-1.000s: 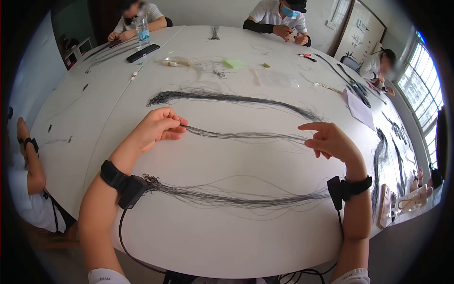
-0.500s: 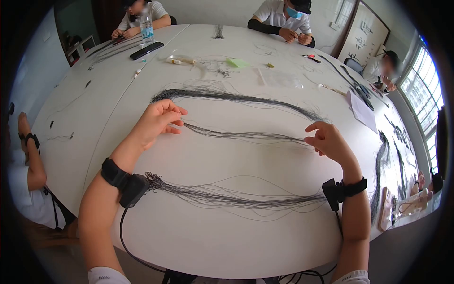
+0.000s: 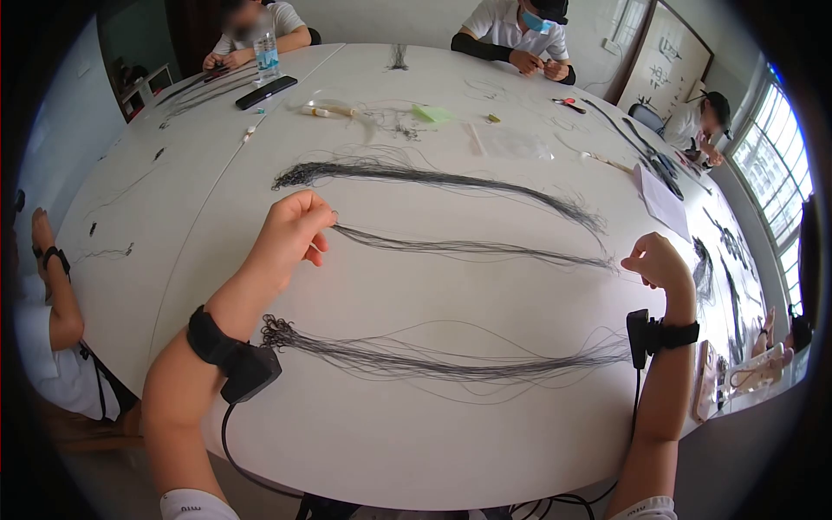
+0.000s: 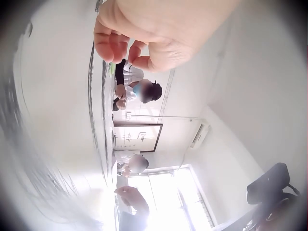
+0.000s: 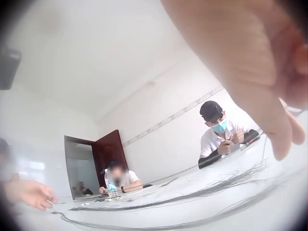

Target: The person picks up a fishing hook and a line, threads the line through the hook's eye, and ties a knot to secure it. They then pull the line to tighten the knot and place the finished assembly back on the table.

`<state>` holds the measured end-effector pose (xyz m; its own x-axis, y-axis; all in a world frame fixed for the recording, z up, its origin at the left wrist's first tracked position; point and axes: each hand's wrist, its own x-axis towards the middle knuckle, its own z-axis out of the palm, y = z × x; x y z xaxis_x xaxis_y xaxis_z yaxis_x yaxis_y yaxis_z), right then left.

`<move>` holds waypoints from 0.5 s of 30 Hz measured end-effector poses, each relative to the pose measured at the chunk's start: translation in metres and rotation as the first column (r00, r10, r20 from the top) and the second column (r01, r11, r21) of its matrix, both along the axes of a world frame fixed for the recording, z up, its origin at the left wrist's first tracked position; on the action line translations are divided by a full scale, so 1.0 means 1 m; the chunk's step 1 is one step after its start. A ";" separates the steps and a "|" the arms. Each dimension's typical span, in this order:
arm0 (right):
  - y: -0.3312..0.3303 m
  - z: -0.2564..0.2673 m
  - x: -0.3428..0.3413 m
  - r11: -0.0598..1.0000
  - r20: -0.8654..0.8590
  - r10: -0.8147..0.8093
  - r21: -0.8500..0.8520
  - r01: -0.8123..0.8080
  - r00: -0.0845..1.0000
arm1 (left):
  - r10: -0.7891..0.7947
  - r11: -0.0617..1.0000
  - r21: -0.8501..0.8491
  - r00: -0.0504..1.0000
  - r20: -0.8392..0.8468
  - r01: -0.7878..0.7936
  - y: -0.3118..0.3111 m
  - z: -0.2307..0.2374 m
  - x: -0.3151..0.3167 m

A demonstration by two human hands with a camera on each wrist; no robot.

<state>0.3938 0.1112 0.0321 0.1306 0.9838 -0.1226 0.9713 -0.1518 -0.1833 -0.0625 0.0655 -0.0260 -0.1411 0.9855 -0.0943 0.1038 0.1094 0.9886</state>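
A slim bundle of dark hair-like strands point(image 3: 451, 247) stretches across the white table between the hands. My left hand point(image 3: 295, 232) pinches its left end between thumb and fingertips. My right hand point(image 3: 660, 260) is by the bundle's splayed right end, its fingers bent inward; I cannot tell whether a strand is between them. In front lies a second bundle point(image 3: 433, 362), its left end crimped into small curls. Behind lies a thicker bundle point(image 3: 416, 176). In the right wrist view, the strands point(image 5: 159, 226) run from the left hand point(image 5: 33, 193) toward the right.
A phone point(image 3: 266, 92) and a water bottle point(image 3: 266, 56) stand at the back left. A plastic bag point(image 3: 511, 143) and a green paper point(image 3: 432, 113) lie beyond the bundles. White paper point(image 3: 660, 204) is at the right. Other people sit around the table.
My right hand has moved right from over the strands to their far end, its fingers drawing inward. My left hand's fingers have closed together at the left end.
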 end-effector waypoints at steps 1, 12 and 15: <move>0.000 0.001 0.003 0.997 0.029 -0.019 -0.070 0.021 0.999 | -0.018 1.000 0.000 1.000 0.001 0.018 -0.003 0.001 0.004; -0.040 0.002 -0.106 0.890 -0.571 0.455 0.266 -0.370 0.683 | -0.191 0.902 0.320 0.934 -0.303 0.289 -0.037 -0.006 0.044; -0.058 -0.008 -0.149 0.840 -0.812 0.471 0.294 -0.456 0.345 | -0.191 0.855 0.404 0.922 -0.336 0.324 -0.043 -0.005 0.049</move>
<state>0.2443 0.0535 0.0243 -0.5038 0.8552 0.1217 0.2535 0.2810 -0.9256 -0.0135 0.0227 -0.0312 0.1695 0.9153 0.3653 0.3386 -0.4022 0.8506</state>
